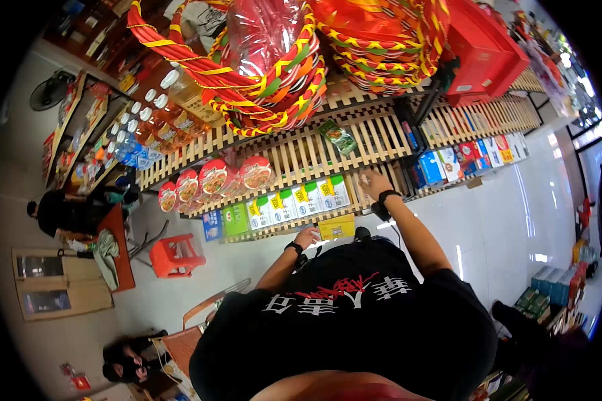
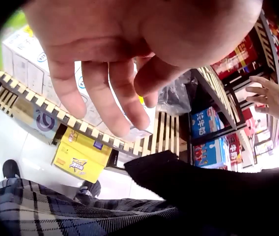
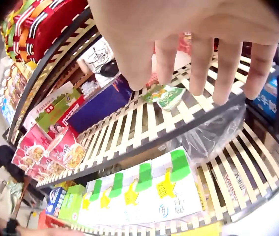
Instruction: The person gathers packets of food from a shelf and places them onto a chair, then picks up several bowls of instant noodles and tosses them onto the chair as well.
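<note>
My right hand (image 1: 376, 184) hovers at the front edge of the slatted shelf, its fingers spread and holding nothing. In the right wrist view its fingers (image 3: 201, 66) overlap the shelf close to a green snack packet (image 3: 165, 97), which lies flat on the slats. My left hand (image 2: 144, 34) is lower, in front of a row of white cartons (image 1: 306, 200) with green and yellow marks. Its fingers are loosely bent with nothing in them, and they overlap the cartons in the left wrist view. Red instant noodle cups (image 1: 214, 179) stand on the shelf to the left.
Colourful woven baskets (image 1: 267, 87) sit on the upper shelf. A yellow box (image 1: 337, 227) is low under the cartons. Blue boxes (image 1: 431, 168) line the lower right shelf. A red stool (image 1: 175, 256) stands at left, and a person (image 1: 63, 212) is at a table beyond.
</note>
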Action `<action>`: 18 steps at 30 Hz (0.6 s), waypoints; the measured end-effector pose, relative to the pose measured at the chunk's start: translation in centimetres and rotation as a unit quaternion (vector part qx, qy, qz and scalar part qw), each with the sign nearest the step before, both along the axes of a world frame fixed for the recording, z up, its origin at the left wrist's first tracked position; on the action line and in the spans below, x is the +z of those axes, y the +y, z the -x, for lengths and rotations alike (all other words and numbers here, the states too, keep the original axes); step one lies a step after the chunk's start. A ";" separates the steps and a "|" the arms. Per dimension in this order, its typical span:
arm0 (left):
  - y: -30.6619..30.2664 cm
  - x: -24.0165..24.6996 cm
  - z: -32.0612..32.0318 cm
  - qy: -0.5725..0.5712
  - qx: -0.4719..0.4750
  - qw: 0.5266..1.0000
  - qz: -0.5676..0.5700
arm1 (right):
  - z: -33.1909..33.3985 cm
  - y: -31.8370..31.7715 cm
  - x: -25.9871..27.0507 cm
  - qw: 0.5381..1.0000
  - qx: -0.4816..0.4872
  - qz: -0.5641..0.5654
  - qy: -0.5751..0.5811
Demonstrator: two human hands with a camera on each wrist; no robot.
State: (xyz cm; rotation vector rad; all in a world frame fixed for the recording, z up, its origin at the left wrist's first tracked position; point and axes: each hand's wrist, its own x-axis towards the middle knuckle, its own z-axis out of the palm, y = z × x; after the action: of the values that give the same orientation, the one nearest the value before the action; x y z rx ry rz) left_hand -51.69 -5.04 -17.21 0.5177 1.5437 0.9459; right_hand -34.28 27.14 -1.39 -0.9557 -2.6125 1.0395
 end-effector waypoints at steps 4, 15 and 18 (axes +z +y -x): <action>-3.4 1.8 -1.6 0.024 0.073 0.995 0.063 | 6.5 2.6 2.3 0.994 0.009 -0.097 -0.057; -23.8 -0.8 -11.1 -0.051 0.321 0.935 0.141 | 13.3 1.9 -4.2 0.942 0.088 -0.052 -0.319; -25.7 -1.1 -12.7 0.259 0.021 0.959 0.115 | 12.5 0.3 -6.8 0.961 0.052 -0.085 -0.259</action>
State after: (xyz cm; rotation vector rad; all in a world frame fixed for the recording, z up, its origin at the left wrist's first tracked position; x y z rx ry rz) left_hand -38.98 -30.72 -18.33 0.5960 2.1126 0.6748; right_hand -46.77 27.46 -8.21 -1.1895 -3.1368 0.6268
